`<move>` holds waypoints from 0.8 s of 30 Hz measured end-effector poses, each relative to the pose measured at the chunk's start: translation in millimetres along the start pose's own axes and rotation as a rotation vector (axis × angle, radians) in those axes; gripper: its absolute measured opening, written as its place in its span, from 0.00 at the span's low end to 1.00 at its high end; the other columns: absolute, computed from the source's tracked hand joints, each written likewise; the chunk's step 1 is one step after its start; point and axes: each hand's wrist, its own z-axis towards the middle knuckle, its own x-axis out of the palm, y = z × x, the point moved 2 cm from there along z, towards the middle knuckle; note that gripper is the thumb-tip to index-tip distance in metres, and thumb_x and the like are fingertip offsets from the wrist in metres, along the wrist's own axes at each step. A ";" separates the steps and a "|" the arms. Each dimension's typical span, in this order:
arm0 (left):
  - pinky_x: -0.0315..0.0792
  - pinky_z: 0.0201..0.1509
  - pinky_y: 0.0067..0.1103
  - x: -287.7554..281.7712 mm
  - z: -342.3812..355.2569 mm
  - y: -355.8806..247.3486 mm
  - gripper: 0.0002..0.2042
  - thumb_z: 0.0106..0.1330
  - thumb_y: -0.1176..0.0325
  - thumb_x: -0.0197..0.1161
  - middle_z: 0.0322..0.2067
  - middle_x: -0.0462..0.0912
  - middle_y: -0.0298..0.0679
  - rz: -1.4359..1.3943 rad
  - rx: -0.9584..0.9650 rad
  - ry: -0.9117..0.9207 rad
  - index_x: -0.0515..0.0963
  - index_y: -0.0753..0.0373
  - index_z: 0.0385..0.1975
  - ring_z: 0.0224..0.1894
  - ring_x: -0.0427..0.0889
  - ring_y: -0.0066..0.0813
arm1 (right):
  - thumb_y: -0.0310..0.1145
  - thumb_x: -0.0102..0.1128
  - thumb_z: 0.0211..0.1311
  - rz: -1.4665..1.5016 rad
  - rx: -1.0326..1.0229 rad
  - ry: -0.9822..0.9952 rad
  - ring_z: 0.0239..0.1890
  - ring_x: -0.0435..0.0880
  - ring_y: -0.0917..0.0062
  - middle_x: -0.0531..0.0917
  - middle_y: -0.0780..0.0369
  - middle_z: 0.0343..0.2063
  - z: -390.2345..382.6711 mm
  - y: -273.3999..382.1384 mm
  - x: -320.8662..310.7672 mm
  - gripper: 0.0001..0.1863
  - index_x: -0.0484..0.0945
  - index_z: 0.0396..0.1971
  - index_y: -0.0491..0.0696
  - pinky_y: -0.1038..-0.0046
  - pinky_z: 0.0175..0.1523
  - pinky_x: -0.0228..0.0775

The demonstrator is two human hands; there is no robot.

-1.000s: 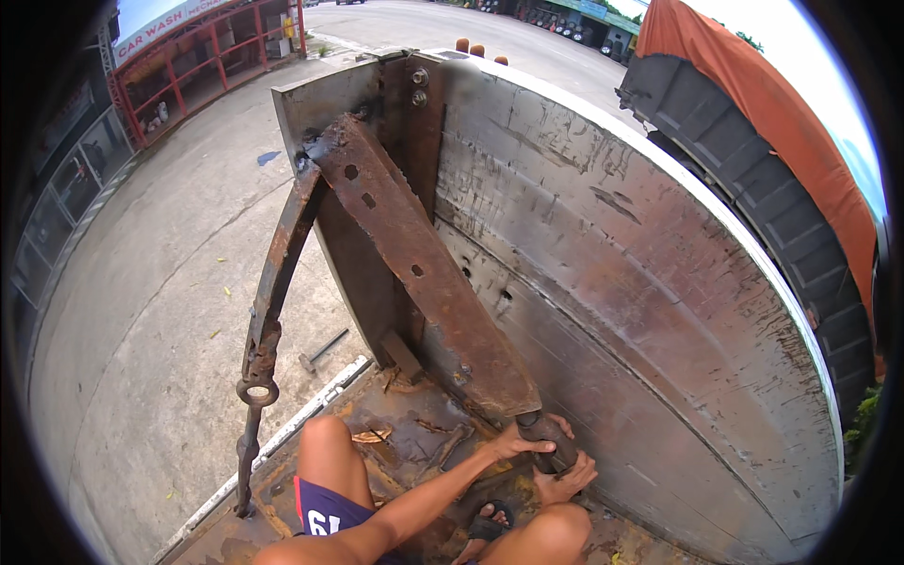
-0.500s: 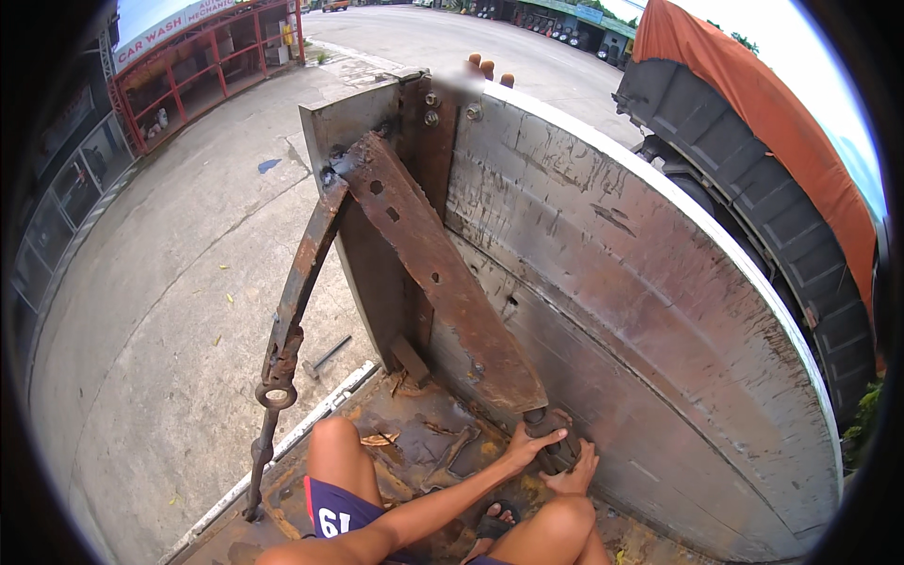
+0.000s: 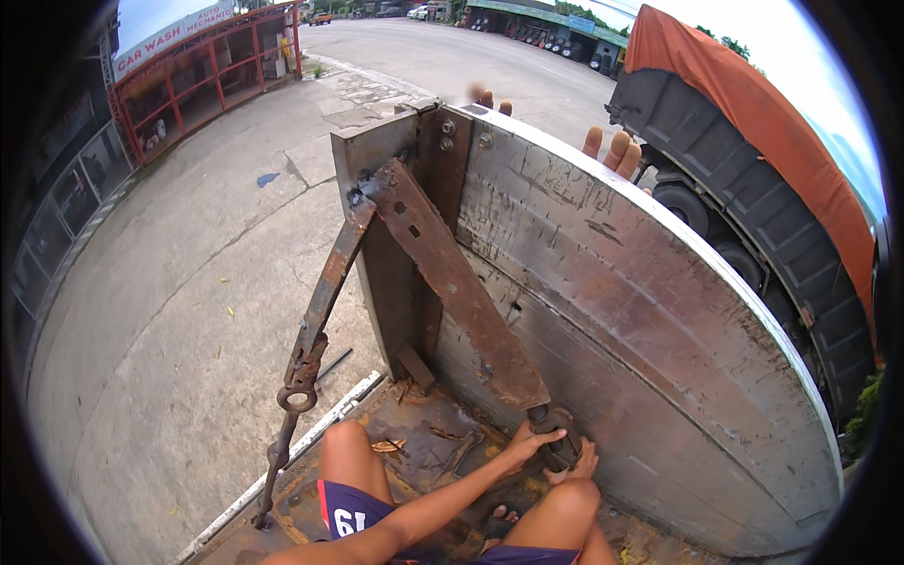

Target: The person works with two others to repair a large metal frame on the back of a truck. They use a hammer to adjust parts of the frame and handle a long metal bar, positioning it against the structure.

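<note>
A dark, rusty bottle jack [image 3: 565,435] sits low against the metal side panel [image 3: 603,311]. Its top meets the lower end of a slanting rusty steel plate [image 3: 461,282] with holes in it. My left hand [image 3: 525,446] is closed around the near left side of the jack, thumb across its body. On the right, my right hand [image 3: 581,463] grips the jack's lower part with bent fingers. The plate's upper end meets an upright steel post [image 3: 372,235] at the panel's corner, beside a rusty bar [image 3: 325,282] with a ring in it.
Another person's fingers [image 3: 617,153] curl over the panel's white rim, with more fingertips near the corner. The rusty truck bed [image 3: 377,410] lies under my legs, with a white edge [image 3: 353,395] at left. Beyond the panel stands a dark truck [image 3: 753,179] under an orange tarp.
My view has shifted, so the post and panel corner appear farther right and lower. Another person's fingers now show farther along the rim. Both hands stay on the jack.
</note>
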 end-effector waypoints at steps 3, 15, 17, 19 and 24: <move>0.67 0.59 0.25 -1.5 1.9 4.6 0.20 0.62 0.61 0.73 0.48 0.81 0.33 0.011 -0.020 -0.010 0.79 0.61 0.51 0.52 0.77 0.25 | 0.35 0.83 0.23 0.046 -0.061 -0.144 0.55 0.72 0.51 0.71 0.51 0.52 -5.5 2.7 5.2 0.55 0.63 0.60 0.48 0.53 0.58 0.61; 0.68 0.59 0.26 -7.9 0.2 13.2 0.24 0.61 0.61 0.73 0.48 0.82 0.34 0.057 -0.045 -0.011 0.78 0.60 0.56 0.53 0.77 0.26 | 0.34 0.81 0.28 0.009 -0.057 -0.082 0.58 0.70 0.50 0.70 0.51 0.54 -11.5 2.4 5.2 0.52 0.63 0.62 0.48 0.52 0.59 0.60; 0.66 0.61 0.25 -8.4 -1.4 12.0 0.23 0.62 0.62 0.73 0.51 0.80 0.34 0.049 -0.039 0.014 0.77 0.62 0.55 0.55 0.76 0.25 | 0.34 0.80 0.29 0.010 -0.049 -0.066 0.58 0.70 0.50 0.70 0.51 0.55 -13.2 2.1 4.6 0.52 0.63 0.62 0.48 0.52 0.60 0.60; 0.66 0.62 0.25 -8.2 -2.4 10.2 0.23 0.62 0.63 0.72 0.53 0.79 0.35 0.044 -0.037 0.024 0.77 0.62 0.56 0.56 0.75 0.25 | 0.34 0.80 0.30 0.010 -0.044 -0.045 0.58 0.70 0.50 0.70 0.51 0.55 -15.6 2.1 2.1 0.52 0.62 0.62 0.48 0.52 0.60 0.60; 0.66 0.62 0.25 -4.9 -1.7 2.3 0.25 0.61 0.61 0.73 0.52 0.80 0.35 0.038 -0.041 0.047 0.76 0.61 0.57 0.56 0.75 0.26 | 0.33 0.79 0.32 0.017 -0.031 0.022 0.59 0.69 0.50 0.69 0.51 0.56 -14.2 3.0 -6.4 0.51 0.62 0.63 0.48 0.51 0.61 0.59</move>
